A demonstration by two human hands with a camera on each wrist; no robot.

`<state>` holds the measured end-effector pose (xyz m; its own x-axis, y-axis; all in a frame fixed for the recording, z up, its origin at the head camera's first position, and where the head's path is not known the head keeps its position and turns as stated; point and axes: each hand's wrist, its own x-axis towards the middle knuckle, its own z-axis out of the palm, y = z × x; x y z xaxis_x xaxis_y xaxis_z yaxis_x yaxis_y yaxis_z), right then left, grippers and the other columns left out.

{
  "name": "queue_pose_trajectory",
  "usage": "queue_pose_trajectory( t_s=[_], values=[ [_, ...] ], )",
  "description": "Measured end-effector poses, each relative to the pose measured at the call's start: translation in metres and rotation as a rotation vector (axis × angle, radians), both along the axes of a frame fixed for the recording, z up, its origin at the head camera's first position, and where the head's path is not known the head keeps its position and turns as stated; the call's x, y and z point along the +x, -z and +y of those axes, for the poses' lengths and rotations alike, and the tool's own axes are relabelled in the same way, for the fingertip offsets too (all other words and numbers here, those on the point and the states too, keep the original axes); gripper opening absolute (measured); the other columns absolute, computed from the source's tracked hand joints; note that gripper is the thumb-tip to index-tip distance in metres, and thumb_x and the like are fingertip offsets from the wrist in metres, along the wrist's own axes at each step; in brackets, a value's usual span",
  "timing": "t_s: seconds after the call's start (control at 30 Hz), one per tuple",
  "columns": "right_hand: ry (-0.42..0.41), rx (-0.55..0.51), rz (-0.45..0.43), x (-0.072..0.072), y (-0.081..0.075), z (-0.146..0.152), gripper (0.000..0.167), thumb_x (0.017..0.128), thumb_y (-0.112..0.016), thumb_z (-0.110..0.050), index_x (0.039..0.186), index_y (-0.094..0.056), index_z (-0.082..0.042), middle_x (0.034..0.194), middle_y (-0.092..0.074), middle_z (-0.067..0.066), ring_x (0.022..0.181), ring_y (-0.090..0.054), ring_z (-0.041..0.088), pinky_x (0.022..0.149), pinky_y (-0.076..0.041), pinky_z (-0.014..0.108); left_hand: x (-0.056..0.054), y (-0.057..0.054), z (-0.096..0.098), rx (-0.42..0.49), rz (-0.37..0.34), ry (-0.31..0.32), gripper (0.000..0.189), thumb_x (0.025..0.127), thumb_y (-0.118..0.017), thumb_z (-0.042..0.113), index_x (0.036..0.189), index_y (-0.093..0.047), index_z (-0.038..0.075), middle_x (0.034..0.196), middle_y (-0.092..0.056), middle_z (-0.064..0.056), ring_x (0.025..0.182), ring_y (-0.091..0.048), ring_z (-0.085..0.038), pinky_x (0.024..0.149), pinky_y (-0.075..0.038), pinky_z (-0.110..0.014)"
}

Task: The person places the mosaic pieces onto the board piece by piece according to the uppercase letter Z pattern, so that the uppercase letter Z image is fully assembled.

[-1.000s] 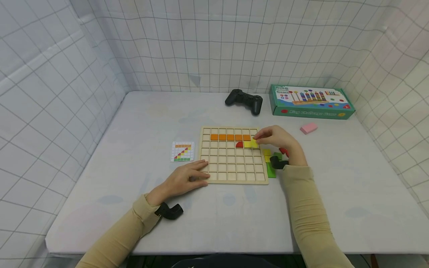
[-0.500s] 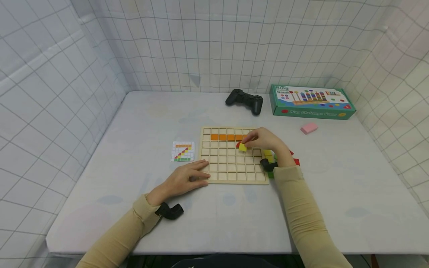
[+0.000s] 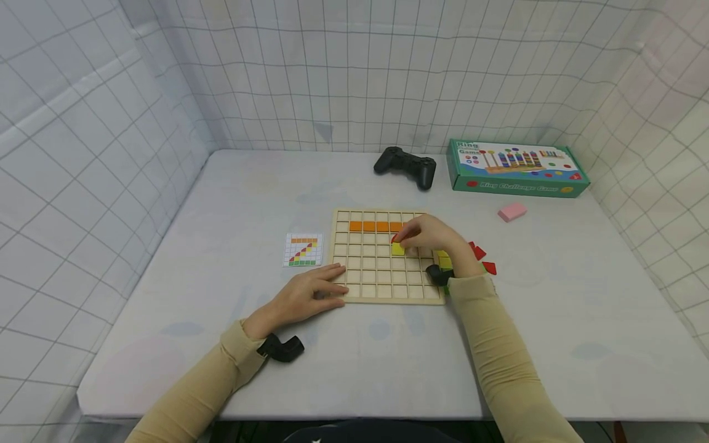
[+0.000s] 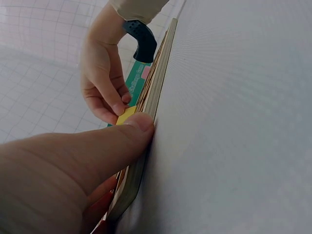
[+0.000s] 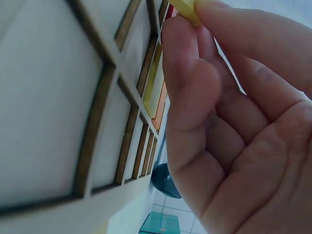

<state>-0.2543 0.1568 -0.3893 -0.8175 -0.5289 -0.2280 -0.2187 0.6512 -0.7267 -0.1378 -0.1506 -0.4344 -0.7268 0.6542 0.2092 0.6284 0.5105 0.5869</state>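
Observation:
A wooden grid board (image 3: 383, 274) lies on the table, a row of orange square tiles (image 3: 370, 227) in its upper part. My right hand (image 3: 434, 239) pinches a yellow tile (image 3: 397, 249) between thumb and fingers, over a cell just below a red tile (image 3: 394, 238). In the right wrist view, the pinched yellow tile (image 5: 186, 9) looks tilted, and another yellow tile (image 5: 155, 83) sits in the grid beside orange. My left hand (image 3: 301, 295) rests on the board's left edge, fingers extended; its thumb (image 4: 131, 134) touches the rim.
Left of the board lies a pattern card (image 3: 303, 250). Loose red pieces (image 3: 489, 268) and yellow tiles (image 3: 444, 259) lie to its right, partly behind my right wrist. Farther back are a black game controller (image 3: 405, 167), a green game box (image 3: 517, 169) and a pink block (image 3: 512, 212).
My right hand has moved left from the board's right side and slightly down, bringing a yellow tile below the red one. My left hand has stayed on the board's edge.

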Motion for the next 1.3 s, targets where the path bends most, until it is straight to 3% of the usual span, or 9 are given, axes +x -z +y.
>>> queue_pose_trajectory(
  t_s=[0.3, 0.53, 0.73, 1.0, 1.3],
  values=[
    [0.019, -0.002, 0.016, 0.002, -0.01, 0.012, 0.024, 0.088, -0.067, -0.016, 0.109, -0.069, -0.006, 0.108, -0.067, 0.009, 0.101, -0.058, 0.023, 0.092, -0.047, 0.041, 0.0, 0.001, 0.0, 0.0, 0.01, 0.002, 0.029, 0.087, -0.069, 0.028, 0.111, -0.072, 0.013, 0.14, -0.046, -0.011, 0.134, -0.036, -0.023, 0.111, -0.029, -0.036],
    [0.159, -0.017, 0.085, 0.008, -0.035, 0.05, 0.032, 0.09, -0.066, -0.025, 0.117, -0.065, -0.008, 0.115, -0.064, 0.01, 0.108, -0.057, 0.026, 0.095, -0.045, 0.046, 0.0, 0.001, 0.0, 0.003, 0.007, 0.006, 0.029, 0.087, -0.069, 0.028, 0.111, -0.072, 0.012, 0.14, -0.046, -0.012, 0.134, -0.036, -0.024, 0.112, -0.028, -0.034],
    [0.249, -0.066, 0.06, 0.015, -0.044, 0.079, 0.04, 0.089, -0.066, -0.03, 0.121, -0.062, -0.007, 0.119, -0.062, 0.011, 0.106, -0.058, 0.025, 0.095, -0.046, 0.047, -0.001, 0.001, 0.0, 0.001, 0.005, 0.007, 0.029, 0.087, -0.069, 0.028, 0.111, -0.072, 0.012, 0.14, -0.046, -0.012, 0.134, -0.035, -0.024, 0.112, -0.028, -0.035],
    [0.277, -0.058, 0.032, 0.022, -0.042, 0.107, 0.05, 0.088, -0.067, -0.038, 0.123, -0.059, -0.004, 0.119, -0.061, 0.011, 0.104, -0.056, 0.024, 0.096, -0.044, 0.046, -0.001, 0.001, 0.0, 0.002, 0.011, 0.007, 0.029, 0.087, -0.069, 0.028, 0.111, -0.072, 0.011, 0.14, -0.046, -0.012, 0.134, -0.036, -0.024, 0.112, -0.028, -0.035],
    [0.293, -0.083, -0.039, 0.022, -0.029, 0.128, 0.053, 0.087, -0.068, -0.037, 0.125, -0.057, -0.002, 0.123, -0.059, 0.012, 0.103, -0.057, 0.02, 0.097, -0.042, 0.046, 0.0, 0.001, 0.001, -0.001, 0.008, 0.008, 0.029, 0.087, -0.068, 0.028, 0.111, -0.072, 0.011, 0.14, -0.046, -0.013, 0.134, -0.035, -0.024, 0.112, -0.028, -0.036]
  ],
)
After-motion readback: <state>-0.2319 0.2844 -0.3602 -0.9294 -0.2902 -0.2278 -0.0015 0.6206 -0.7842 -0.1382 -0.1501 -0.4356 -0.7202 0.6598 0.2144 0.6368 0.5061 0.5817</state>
